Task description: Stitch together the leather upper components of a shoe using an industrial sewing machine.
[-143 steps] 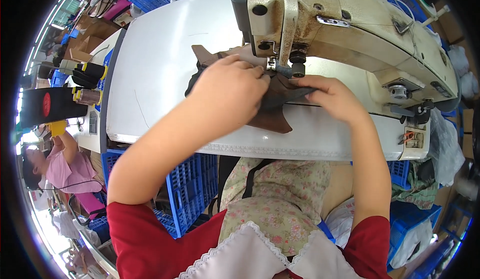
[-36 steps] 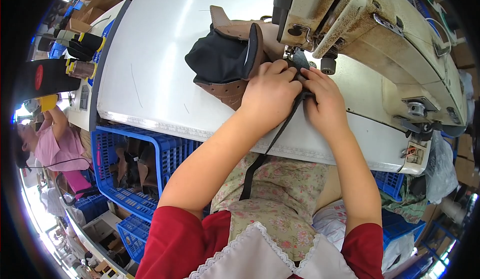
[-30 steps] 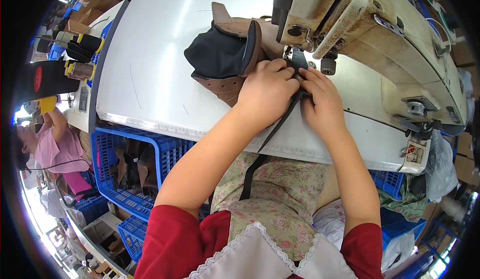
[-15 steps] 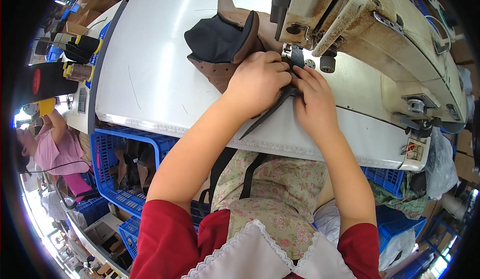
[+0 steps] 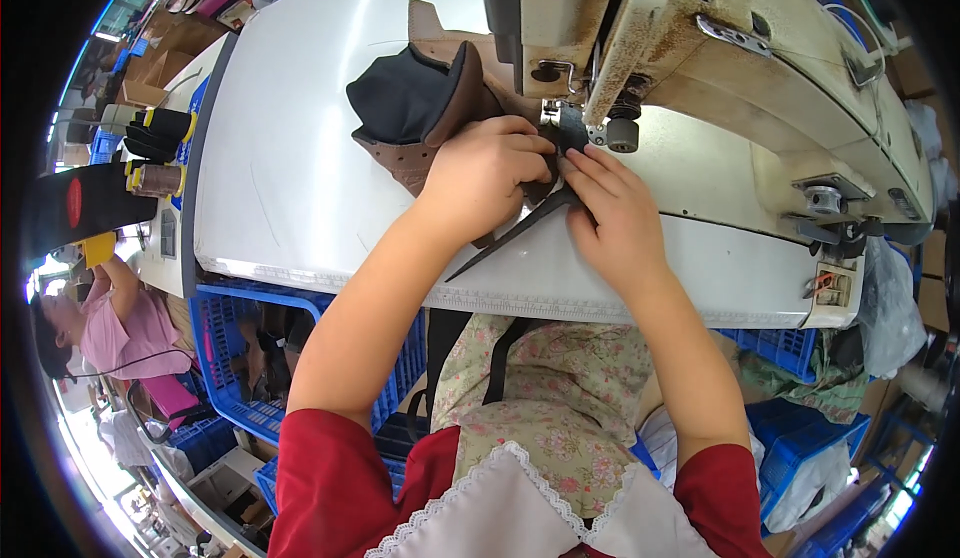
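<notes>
A brown and black shoe upper [image 5: 420, 108] lies on the white sewing table [image 5: 290, 188], under the head of a cream industrial sewing machine [image 5: 700, 48]. My left hand [image 5: 485, 173] presses down on the upper and pinches its edge beside the needle. My right hand [image 5: 615, 208] holds a narrow dark strap [image 5: 510, 233] against that edge just below the presser foot [image 5: 570, 123]. The strap's free end trails toward me across the table. Both hands touch each other at the fingertips.
Blue plastic crates [image 5: 240, 358] stand under the table on the left and at the right [image 5: 790, 438]. Thread spools and black tools [image 5: 150, 153] sit on a side stand at the left. Another person in a pink top [image 5: 110, 323] works at lower left.
The upper has been turned and slid up and left under the machine head. Both hands moved closer to the needle, and the strap now lies on the table instead of hanging over its edge.
</notes>
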Action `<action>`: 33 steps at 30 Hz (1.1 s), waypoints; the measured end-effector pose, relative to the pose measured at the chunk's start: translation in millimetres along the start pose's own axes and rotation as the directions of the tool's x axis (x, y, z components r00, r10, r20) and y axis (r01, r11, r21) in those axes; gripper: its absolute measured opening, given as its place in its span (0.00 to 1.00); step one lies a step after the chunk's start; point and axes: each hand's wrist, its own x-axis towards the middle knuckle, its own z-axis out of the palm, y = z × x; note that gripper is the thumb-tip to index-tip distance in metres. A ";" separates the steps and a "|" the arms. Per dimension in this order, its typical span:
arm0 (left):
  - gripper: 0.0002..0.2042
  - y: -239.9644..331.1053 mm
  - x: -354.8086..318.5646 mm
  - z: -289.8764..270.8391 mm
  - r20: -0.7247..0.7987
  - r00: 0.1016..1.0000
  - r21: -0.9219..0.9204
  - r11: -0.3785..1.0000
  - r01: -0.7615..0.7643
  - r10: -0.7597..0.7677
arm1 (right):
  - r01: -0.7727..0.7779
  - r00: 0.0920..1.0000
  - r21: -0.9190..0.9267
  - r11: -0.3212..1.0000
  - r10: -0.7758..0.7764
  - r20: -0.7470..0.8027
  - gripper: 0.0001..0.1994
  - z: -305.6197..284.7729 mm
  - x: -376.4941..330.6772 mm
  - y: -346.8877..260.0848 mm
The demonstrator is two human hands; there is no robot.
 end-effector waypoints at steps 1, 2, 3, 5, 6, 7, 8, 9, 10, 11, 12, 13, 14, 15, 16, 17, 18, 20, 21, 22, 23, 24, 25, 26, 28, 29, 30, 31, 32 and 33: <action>0.13 0.7 1.3 -1.6 0.003 1.000 -0.001 1.000 -0.003 0.003 | -0.011 1.000 0.026 1.000 0.011 0.003 0.22 -0.4 -0.2 0.2; 0.13 1.2 2.7 -3.3 0.016 1.000 -0.007 1.000 0.003 -0.003 | -0.015 1.000 0.026 1.000 0.015 0.001 0.22 -0.5 -0.3 0.9; 0.13 1.9 3.3 -4.2 0.029 1.000 -0.013 1.000 0.011 -0.010 | -0.014 1.000 0.032 0.999 0.014 0.000 0.21 -0.6 0.2 1.4; 0.12 2.8 3.6 -4.1 0.024 1.000 -0.020 1.000 0.012 -0.011 | -0.014 1.000 0.039 0.999 0.015 -0.002 0.21 -0.5 0.2 2.2; 0.12 2.9 3.5 -4.5 0.016 1.000 -0.025 1.000 0.014 -0.014 | -0.009 1.000 0.038 0.999 0.009 -0.012 0.20 0.0 0.5 2.1; 0.12 2.0 3.2 -4.1 0.018 1.000 -0.024 1.000 0.015 -0.014 | -0.003 1.000 0.037 0.999 0.004 -0.022 0.20 0.3 0.7 1.9; 0.12 0.5 2.7 -3.1 0.013 1.000 -0.026 1.000 0.009 -0.008 | -0.004 1.000 0.039 0.999 0.004 -0.022 0.20 0.6 0.8 1.3; 0.11 -0.6 2.9 -2.4 0.008 1.000 -0.029 1.000 0.001 -0.001 | 0.015 1.000 0.018 1.000 -0.014 -0.018 0.20 0.8 0.9 0.8; 0.11 -1.0 2.8 -2.5 0.008 1.000 -0.029 1.000 0.001 -0.001 | 0.033 0.999 -0.002 0.999 -0.033 -0.014 0.20 1.1 0.9 0.2; 0.11 -1.3 2.6 -2.7 0.011 1.000 -0.020 1.000 -0.002 0.003 | 0.032 0.999 -0.003 0.999 -0.032 -0.014 0.20 1.9 1.1 -0.8; 0.11 -1.6 2.1 -2.8 0.015 1.000 -0.012 1.000 -0.005 0.005 | 0.029 0.999 -0.009 1.000 -0.029 -0.016 0.20 3.0 1.2 -2.2; 0.11 -1.6 1.9 -2.7 0.015 1.000 -0.012 1.000 -0.005 0.005 | 0.026 1.000 -0.015 1.000 -0.026 -0.017 0.20 4.0 1.2 -3.4; 0.11 -1.6 1.8 -2.6 0.006 1.000 -0.006 1.000 -0.011 0.011 | 0.026 1.000 -0.015 1.000 -0.026 -0.017 0.20 4.1 1.5 -4.8; 0.10 -1.6 1.3 -2.7 -0.003 1.000 0.001 1.000 -0.017 0.017 | 0.019 1.000 -0.012 1.000 -0.019 -0.011 0.20 3.5 2.0 -6.7; 0.10 -2.2 0.7 -2.3 -0.004 1.000 0.001 1.000 -0.016 0.016 | 0.013 1.000 -0.009 1.000 -0.013 -0.006 0.20 3.4 2.3 -8.1; 0.10 -3.2 0.2 -1.7 -0.023 0.999 -0.001 1.000 -0.029 0.029 | 0.014 1.000 -0.008 1.000 -0.014 -0.005 0.20 4.1 2.4 -8.9; 0.10 -3.6 0.2 -0.5 -0.043 0.998 -0.004 0.999 -0.043 0.043 | 0.008 1.000 -0.012 1.000 -0.008 -0.006 0.20 4.6 1.9 -9.0; 0.10 -0.6 -1.1 1.3 -0.059 0.998 0.011 1.000 -0.009 0.009 | 0.003 1.000 -0.019 1.000 -0.003 -0.006 0.20 4.9 1.3 -9.1; 0.10 0.6 -2.4 1.4 -0.076 0.997 0.028 0.999 0.028 -0.026 | 0.002 1.000 -0.024 1.000 -0.002 -0.005 0.20 4.9 1.1 -9.8; 0.10 -0.3 -2.7 2.1 -0.076 0.997 0.028 0.999 0.028 -0.026 | 0.001 1.000 -0.029 1.000 -0.001 -0.005 0.21 4.9 0.9 -10.5; 0.10 -2.4 -2.5 3.3 -0.084 0.996 0.036 0.999 0.005 -0.002 | 0.002 1.000 -0.030 1.000 -0.002 -0.004 0.21 5.3 0.9 -10.3; 0.10 -4.0 -2.4 3.7 -0.091 0.996 0.045 0.999 -0.018 0.022 | 0.008 1.000 -0.037 0.999 -0.009 -0.006 0.21 6.2 1.1 -9.8; 0.10 -4.8 -2.5 3.6 -0.093 0.995 0.045 0.999 -0.017 0.021 | 0.015 1.000 -0.045 0.999 -0.016 -0.007 0.21 6.6 1.0 -9.7; 0.10 -5.3 -2.5 3.4 -0.088 0.996 0.056 0.998 -0.016 0.021 | 0.017 1.000 -0.045 0.999 -0.018 -0.007 0.21 6.6 0.8 -10.2; 0.10 -7.1 -1.4 3.1 -0.086 0.996 0.067 0.998 -0.013 0.019 | 0.019 1.000 -0.066 0.998 -0.019 0.002 0.21 6.6 1.1 -11.2; 0.10 -8.1 -0.3 3.2 -0.090 0.995 0.071 0.997 -0.029 0.035 | 0.021 1.000 -0.066 0.998 -0.021 0.003 0.21 6.6 1.3 -11.5; 0.10 -9.4 0.4 3.2 -0.094 0.994 0.074 0.996 -0.045 0.052 | 0.024 1.000 -0.071 0.997 -0.024 0.002 0.22 6.7 1.5 -11.4; 0.10 -10.9 0.3 3.1 -0.096 0.994 0.075 0.996 -0.044 0.051 | 0.027 1.000 -0.076 0.997 -0.027 0.001 0.22 7.0 1.8 -11.7; 0.10 -12.2 -0.1 3.0 -0.091 0.995 0.075 0.996 -0.043 0.050 | 0.029 1.000 -0.076 0.997 -0.029 0.001 0.22 7.6 2.2 -12.2; 0.10 -13.3 0.9 3.3 -0.087 0.995 0.072 0.996 -0.045 0.052 | 0.026 1.000 -0.080 0.996 -0.025 0.007 0.22 7.6 2.3 -12.1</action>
